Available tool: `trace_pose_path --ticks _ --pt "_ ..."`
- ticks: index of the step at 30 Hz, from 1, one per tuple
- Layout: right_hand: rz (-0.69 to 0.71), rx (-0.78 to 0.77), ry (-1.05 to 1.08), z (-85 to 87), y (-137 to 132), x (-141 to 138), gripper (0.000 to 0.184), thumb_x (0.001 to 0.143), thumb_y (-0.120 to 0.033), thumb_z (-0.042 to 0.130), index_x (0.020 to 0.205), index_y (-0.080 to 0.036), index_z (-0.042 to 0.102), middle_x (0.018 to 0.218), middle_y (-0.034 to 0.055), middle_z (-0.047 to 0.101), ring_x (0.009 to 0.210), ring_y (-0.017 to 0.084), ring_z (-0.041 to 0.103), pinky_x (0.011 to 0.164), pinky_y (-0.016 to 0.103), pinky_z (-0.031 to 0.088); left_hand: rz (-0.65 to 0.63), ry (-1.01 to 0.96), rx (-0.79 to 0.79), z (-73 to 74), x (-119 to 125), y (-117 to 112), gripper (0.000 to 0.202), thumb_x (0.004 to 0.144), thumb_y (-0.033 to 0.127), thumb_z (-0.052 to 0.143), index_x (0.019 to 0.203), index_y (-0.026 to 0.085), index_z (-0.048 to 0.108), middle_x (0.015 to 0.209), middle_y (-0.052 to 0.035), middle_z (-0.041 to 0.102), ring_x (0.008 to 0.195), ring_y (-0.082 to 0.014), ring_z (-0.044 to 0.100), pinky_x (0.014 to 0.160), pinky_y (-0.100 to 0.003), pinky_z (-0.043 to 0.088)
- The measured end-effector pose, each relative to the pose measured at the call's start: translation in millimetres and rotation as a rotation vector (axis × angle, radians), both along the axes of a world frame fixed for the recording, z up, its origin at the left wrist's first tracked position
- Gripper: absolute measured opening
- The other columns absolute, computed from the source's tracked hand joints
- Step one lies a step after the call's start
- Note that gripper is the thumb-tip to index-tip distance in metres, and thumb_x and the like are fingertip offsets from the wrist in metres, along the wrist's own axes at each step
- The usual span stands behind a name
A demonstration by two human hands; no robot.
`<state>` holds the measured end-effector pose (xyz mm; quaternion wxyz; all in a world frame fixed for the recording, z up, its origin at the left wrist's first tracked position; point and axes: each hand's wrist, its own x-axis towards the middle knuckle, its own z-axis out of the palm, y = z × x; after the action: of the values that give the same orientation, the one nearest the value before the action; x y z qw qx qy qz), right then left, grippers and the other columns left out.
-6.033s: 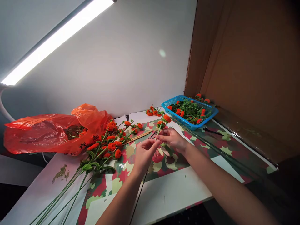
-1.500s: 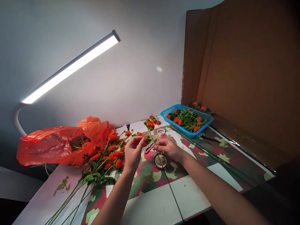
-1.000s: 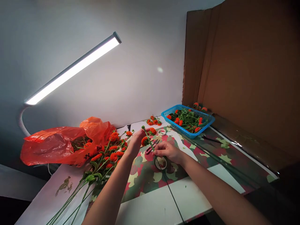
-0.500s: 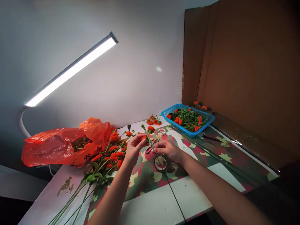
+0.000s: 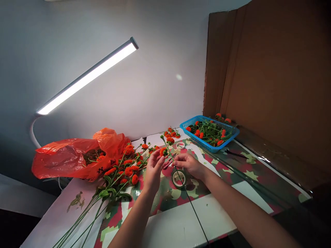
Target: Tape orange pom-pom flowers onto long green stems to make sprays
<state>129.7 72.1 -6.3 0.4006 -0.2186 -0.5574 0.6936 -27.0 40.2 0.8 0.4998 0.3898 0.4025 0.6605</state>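
My right hand [image 5: 190, 166] pinches a long green stem [image 5: 190, 201], which slants up to a small green bud and an orange flower near its top. Beside that stem, my left hand [image 5: 154, 170] has thumb and fingers closed on a small orange flower [image 5: 163, 151], close to the stem but its contact with it is unclear. Partly hidden between the hands lies a pair of pink-handled scissors [image 5: 167, 164]. Just below my right hand, a roll of tape [image 5: 174, 179] rests on the camouflage-patterned table cover [image 5: 178, 196].
Finished-looking orange flower stems [image 5: 128, 171] lie to the left, by a red plastic bag [image 5: 59, 158]. A blue basket [image 5: 212, 149] of flowers and leaves stands at the back right. A white ring [image 5: 183, 146] and loose flowers [image 5: 172, 134] lie behind. A lit lamp [image 5: 90, 75] hangs above.
The view has shifted slightly, so the scene sits a little further right. My left hand's small flower now stands more clearly above the fingertips, near the stem. Both hands keep their pinch.
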Motion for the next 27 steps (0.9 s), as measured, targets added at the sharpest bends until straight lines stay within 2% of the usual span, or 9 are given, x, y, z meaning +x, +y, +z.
trace_pose_path --ticks 3,5,9,16,20,24,27 --pt "-0.002 -0.007 0.0 -0.3 0.2 -0.8 0.028 0.066 -0.039 0.073 0.063 -0.013 0.061 0.056 -0.0041 0.047 0.055 0.008 0.039 0.054 0.023 0.027 -0.131 -0.038 -0.121 -3.1 9.5 -2.5 0.026 0.061 0.033 0.077 0.078 0.016 0.067 0.077 -0.0024 0.064 0.073 -0.0144 0.06 0.072 -0.028 0.048" --pt "0.0 -0.022 0.005 -0.9 0.9 -2.2 0.031 0.064 -0.04 0.073 0.061 -0.013 0.06 0.055 -0.0047 0.046 0.054 0.007 0.037 0.053 0.023 0.026 -0.174 -0.046 -0.158 -3.1 16.0 -2.9 0.027 0.06 0.034 0.077 0.075 0.014 0.069 0.076 -0.0048 0.066 0.072 -0.0147 0.06 0.074 -0.029 0.047" --pt "-0.008 -0.053 0.01 -5.0 4.0 -3.9 0.033 0.062 -0.042 0.075 0.062 -0.012 0.062 0.054 -0.0047 0.046 0.054 0.007 0.036 0.053 0.023 0.025 -0.154 -0.077 -0.183 -1.8 22.3 -0.3 0.027 0.055 0.032 0.08 0.073 0.013 0.072 0.076 -0.0063 0.069 0.073 -0.0153 0.061 0.075 -0.028 0.045" --pt "0.103 -0.11 0.001 -18.0 10.3 -2.8 0.034 0.065 -0.044 0.074 0.077 -0.013 0.067 0.056 -0.0045 0.048 0.053 0.007 0.037 0.052 0.022 0.026 -0.154 -0.153 -0.139 -2.2 19.2 0.5 0.025 0.054 0.029 0.08 0.071 0.013 0.072 0.076 -0.0053 0.071 0.073 -0.0141 0.061 0.074 -0.026 0.045" --pt "0.096 -0.176 0.054 -17.9 8.9 -6.1 0.033 0.06 -0.042 0.078 0.071 -0.014 0.066 0.055 -0.0049 0.047 0.051 0.006 0.037 0.051 0.023 0.026 -0.169 -0.17 -0.131 -3.9 18.6 0.5 0.026 0.055 0.03 0.079 0.073 0.013 0.072 0.079 -0.006 0.071 0.075 -0.0146 0.062 0.074 -0.026 0.045" --pt "0.154 -0.198 0.118 -14.8 5.4 -8.3 0.033 0.058 -0.041 0.079 0.061 -0.014 0.061 0.051 -0.0059 0.044 0.051 0.007 0.035 0.052 0.024 0.026 -0.18 -0.146 -0.1 -6.5 17.4 -0.1 0.025 0.057 0.032 0.078 0.075 0.015 0.072 0.078 -0.0047 0.07 0.076 -0.0154 0.062 0.073 -0.027 0.046" --pt "0.199 -0.218 0.139 -14.0 4.1 -8.0 0.033 0.059 -0.04 0.079 0.062 -0.014 0.06 0.052 -0.0059 0.044 0.052 0.007 0.038 0.055 0.024 0.028 -0.2 -0.138 -0.089 -6.7 17.2 -1.4 0.025 0.059 0.032 0.077 0.077 0.015 0.072 0.08 -0.0058 0.07 0.077 -0.0166 0.062 0.073 -0.028 0.047"
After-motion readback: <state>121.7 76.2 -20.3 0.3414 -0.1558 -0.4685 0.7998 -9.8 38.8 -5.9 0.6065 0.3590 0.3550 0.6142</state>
